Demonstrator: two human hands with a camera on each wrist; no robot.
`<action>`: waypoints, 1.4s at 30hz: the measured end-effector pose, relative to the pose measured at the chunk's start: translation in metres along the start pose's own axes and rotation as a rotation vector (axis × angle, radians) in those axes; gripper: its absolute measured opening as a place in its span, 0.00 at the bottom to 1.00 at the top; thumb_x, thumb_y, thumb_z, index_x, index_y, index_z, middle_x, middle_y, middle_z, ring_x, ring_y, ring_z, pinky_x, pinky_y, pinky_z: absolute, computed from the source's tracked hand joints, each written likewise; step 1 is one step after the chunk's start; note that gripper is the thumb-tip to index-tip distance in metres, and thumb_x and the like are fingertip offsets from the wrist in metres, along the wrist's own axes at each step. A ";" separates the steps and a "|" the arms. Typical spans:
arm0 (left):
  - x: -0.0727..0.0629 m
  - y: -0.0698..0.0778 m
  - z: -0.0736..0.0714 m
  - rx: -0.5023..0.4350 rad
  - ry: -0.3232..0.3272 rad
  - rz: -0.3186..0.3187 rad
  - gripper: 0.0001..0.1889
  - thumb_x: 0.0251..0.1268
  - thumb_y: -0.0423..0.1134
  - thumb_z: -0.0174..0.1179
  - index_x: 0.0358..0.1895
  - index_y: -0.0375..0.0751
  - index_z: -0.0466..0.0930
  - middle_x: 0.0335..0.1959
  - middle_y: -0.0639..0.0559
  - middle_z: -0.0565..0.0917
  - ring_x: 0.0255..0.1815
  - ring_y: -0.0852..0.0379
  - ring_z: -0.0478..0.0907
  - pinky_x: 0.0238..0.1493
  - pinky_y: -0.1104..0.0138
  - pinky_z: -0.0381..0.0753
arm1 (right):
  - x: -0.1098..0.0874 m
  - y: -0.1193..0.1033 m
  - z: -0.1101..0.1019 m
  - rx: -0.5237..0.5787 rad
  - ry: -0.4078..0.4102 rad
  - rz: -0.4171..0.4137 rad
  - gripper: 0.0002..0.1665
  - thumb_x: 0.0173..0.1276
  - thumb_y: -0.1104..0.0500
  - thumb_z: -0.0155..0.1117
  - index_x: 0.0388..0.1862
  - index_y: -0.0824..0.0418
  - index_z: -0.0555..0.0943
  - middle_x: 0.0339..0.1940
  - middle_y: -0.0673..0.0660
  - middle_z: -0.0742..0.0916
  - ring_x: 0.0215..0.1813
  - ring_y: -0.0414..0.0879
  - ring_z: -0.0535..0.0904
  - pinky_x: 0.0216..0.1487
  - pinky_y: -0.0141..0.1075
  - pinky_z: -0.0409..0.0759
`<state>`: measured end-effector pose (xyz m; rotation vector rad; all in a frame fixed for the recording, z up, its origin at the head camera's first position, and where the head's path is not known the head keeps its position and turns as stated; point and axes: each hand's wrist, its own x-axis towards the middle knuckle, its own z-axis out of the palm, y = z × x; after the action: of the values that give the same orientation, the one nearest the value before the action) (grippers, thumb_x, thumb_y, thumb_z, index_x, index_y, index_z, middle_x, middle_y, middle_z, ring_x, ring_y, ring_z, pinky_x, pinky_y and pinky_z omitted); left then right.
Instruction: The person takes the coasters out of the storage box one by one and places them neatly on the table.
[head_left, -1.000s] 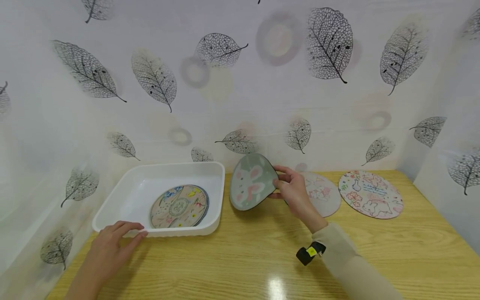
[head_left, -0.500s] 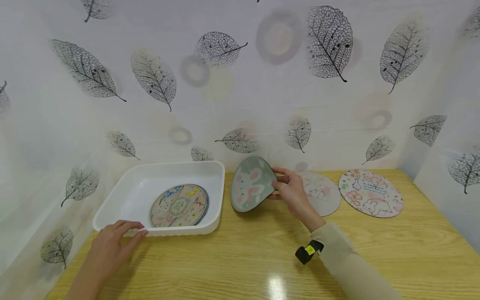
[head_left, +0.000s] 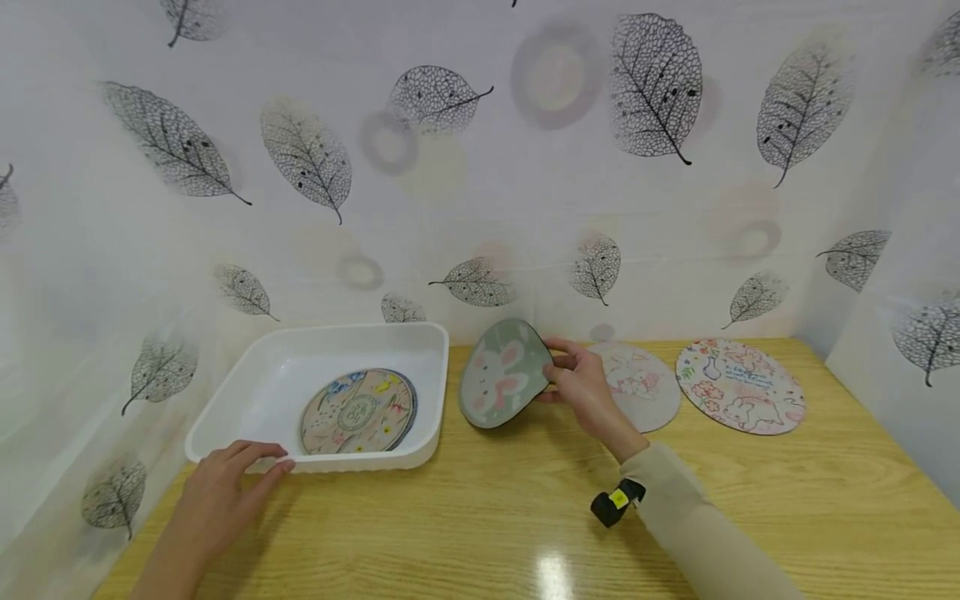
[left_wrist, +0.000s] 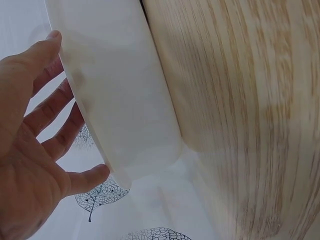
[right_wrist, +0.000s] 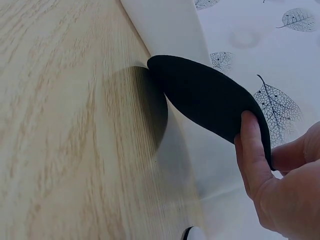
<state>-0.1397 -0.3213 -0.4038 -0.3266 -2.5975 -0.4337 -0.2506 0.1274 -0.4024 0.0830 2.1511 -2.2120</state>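
In the head view my right hand (head_left: 588, 387) pinches the right edge of a round grey-green mouse pad (head_left: 498, 387) with a pink-eared rabbit print. The pad is curved and tilted up beside the tray. From the right wrist view its black underside (right_wrist: 200, 95) shows, over a shadow on the table. My left hand (head_left: 225, 492) holds the near left rim of a white tray (head_left: 258, 367), thumb on the outside and fingers over the rim. Inside the tray lies a beige round mouse pad (head_left: 360, 412) with a flower print; a dark edge shows at its right.
Right of the pad in my hand, a pale pink round pad (head_left: 645, 392) lies partly behind the hand. A white round pad (head_left: 738, 392) with rabbit drawings lies farther right. A leaf-print curtain (head_left: 480, 208) stands behind the wooden table (head_left: 465, 533).
The grey-green pad has come down slightly beside the tray, its top edge lower than before. The left hand and the tray have stayed put.
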 end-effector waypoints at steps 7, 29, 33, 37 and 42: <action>0.000 -0.003 0.002 -0.002 0.019 0.014 0.10 0.53 0.35 0.77 0.38 0.42 0.89 0.37 0.47 0.90 0.39 0.39 0.86 0.41 0.41 0.80 | 0.001 0.002 0.000 -0.027 -0.002 0.005 0.29 0.76 0.71 0.52 0.75 0.64 0.69 0.60 0.73 0.79 0.38 0.44 0.85 0.38 0.40 0.90; 0.001 -0.002 0.002 -0.018 -0.023 -0.042 0.10 0.58 0.38 0.75 0.40 0.41 0.89 0.39 0.43 0.89 0.42 0.36 0.85 0.45 0.39 0.78 | 0.003 0.008 -0.005 -0.137 0.008 0.024 0.29 0.75 0.71 0.54 0.74 0.64 0.70 0.56 0.72 0.82 0.36 0.46 0.84 0.36 0.45 0.89; 0.002 -0.003 0.002 -0.023 -0.012 -0.028 0.09 0.58 0.38 0.75 0.40 0.41 0.89 0.39 0.43 0.90 0.42 0.36 0.85 0.44 0.39 0.78 | 0.004 0.009 -0.005 -0.145 0.008 0.025 0.30 0.75 0.71 0.53 0.75 0.65 0.69 0.56 0.72 0.81 0.35 0.45 0.84 0.35 0.45 0.89; 0.002 -0.003 0.002 -0.024 -0.013 -0.029 0.09 0.58 0.38 0.75 0.40 0.42 0.89 0.39 0.44 0.90 0.42 0.36 0.85 0.44 0.39 0.78 | 0.004 0.010 -0.006 -0.156 0.010 0.026 0.30 0.74 0.71 0.53 0.74 0.65 0.70 0.56 0.73 0.82 0.34 0.45 0.84 0.35 0.45 0.89; 0.001 -0.003 0.002 -0.027 -0.018 -0.035 0.09 0.58 0.38 0.75 0.40 0.42 0.89 0.39 0.44 0.89 0.42 0.36 0.84 0.44 0.39 0.78 | 0.004 0.010 -0.008 -0.175 0.011 0.028 0.30 0.73 0.71 0.54 0.74 0.66 0.70 0.55 0.73 0.82 0.32 0.45 0.84 0.34 0.45 0.89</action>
<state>-0.1426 -0.3234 -0.4058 -0.2959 -2.6200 -0.4800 -0.2539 0.1347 -0.4125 0.1166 2.3234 -2.0031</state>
